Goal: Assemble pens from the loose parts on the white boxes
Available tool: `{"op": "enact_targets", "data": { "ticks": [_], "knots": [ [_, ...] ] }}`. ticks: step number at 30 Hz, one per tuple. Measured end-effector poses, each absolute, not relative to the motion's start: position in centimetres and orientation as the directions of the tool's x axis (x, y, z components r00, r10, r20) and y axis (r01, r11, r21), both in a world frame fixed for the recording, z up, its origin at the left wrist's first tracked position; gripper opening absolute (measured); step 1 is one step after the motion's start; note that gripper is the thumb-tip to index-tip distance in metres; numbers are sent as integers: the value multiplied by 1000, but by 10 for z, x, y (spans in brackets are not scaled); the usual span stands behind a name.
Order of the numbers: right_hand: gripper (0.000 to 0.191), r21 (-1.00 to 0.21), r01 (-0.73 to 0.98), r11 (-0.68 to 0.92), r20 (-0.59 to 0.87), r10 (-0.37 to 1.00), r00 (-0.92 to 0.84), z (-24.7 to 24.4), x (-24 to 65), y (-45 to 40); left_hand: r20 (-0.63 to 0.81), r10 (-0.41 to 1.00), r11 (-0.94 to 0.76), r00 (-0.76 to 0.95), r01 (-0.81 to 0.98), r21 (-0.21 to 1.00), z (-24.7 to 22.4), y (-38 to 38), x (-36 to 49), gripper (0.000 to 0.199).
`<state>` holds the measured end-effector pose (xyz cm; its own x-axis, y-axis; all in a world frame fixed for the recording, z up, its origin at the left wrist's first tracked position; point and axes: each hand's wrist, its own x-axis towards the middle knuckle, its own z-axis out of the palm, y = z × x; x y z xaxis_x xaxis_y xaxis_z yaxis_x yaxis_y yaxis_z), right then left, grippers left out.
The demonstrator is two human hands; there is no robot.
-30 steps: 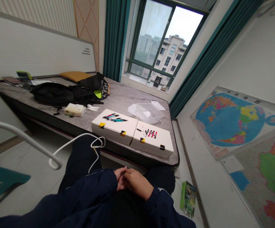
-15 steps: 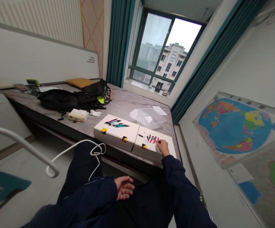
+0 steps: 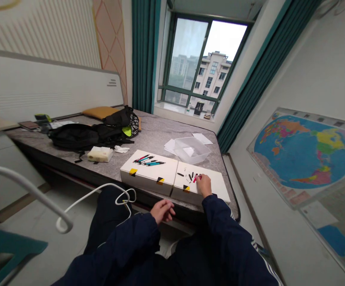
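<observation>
Right hand (image 3: 204, 186) is curled down over a pink pen piece (image 3: 195, 178) on the right white box (image 3: 216, 192), can't tell if it's gripping (left hand (image 3: 162, 211) sits relaxed, open, off the box). Whole-looking pens (image 3: 148, 160) lie lined up on the left white box (image 3: 148, 178), loose bits (image 3: 187, 176) remain.

1. A black backpack (image 3: 74, 137) lies on a grey mottled mattress (image 3: 160, 127), with a smaller black bag with a zebra-striped patch (image 3: 121, 119) beyond it.
2. A white foam block (image 3: 100, 154) sits near the backpack, a crumpled white tissue (image 3: 121, 149) just beside it.
3. A clear plastic tub (image 3: 191, 149) rests on the mattress, touching loose white paper sheets (image 3: 170, 145).
4. A mustard-yellow cushion (image 3: 97, 112) lies by the white headboard (image 3: 47, 89).
5. A world map (image 3: 305, 153) hangs on the right wall, overlapping a second map (image 3: 330, 238) below it.
6. Teal curtains (image 3: 144, 55) frame a green-framed window (image 3: 190, 59), with an apartment block (image 3: 212, 77) outside.
7. A white gooseneck arm (image 3: 20, 182) curves in from the left, near a white cable (image 3: 91, 194).
</observation>
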<state>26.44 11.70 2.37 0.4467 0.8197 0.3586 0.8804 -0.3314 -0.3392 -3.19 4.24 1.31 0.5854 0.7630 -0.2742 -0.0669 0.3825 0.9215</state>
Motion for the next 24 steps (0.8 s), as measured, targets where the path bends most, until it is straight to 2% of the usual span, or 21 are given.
{"op": "enact_targets", "data": {
  "ticks": [2,3,6,8,10,14,19,24],
  "knots": [
    [27,-406,872,-274,397,807,438,25,257,109,-47,883,45,466,17,999,26,78,-24,26],
    [28,-446,864,-234,419,798,433,25,250,104,62,906,-118,418,108,987,31,96,-20,20],
    [26,-564,818,-115,460,779,426,23,223,85,287,879,-443,381,430,787,39,151,-12,14],
    [24,-620,783,-48,447,799,403,21,202,74,317,858,-510,404,598,619,40,183,-9,20],
    [23,-660,751,22,416,843,341,19,184,67,281,863,-505,420,717,481,37,211,-7,27],
    [23,-714,685,147,356,918,174,19,166,76,248,855,-516,456,798,311,28,250,-4,38],
    [22,-810,561,172,325,927,184,16,154,120,256,823,-561,507,793,237,11,279,-4,37],
    [24,-922,355,154,259,927,272,10,137,170,402,692,-709,599,670,222,-4,292,-8,31]
  ]
}}
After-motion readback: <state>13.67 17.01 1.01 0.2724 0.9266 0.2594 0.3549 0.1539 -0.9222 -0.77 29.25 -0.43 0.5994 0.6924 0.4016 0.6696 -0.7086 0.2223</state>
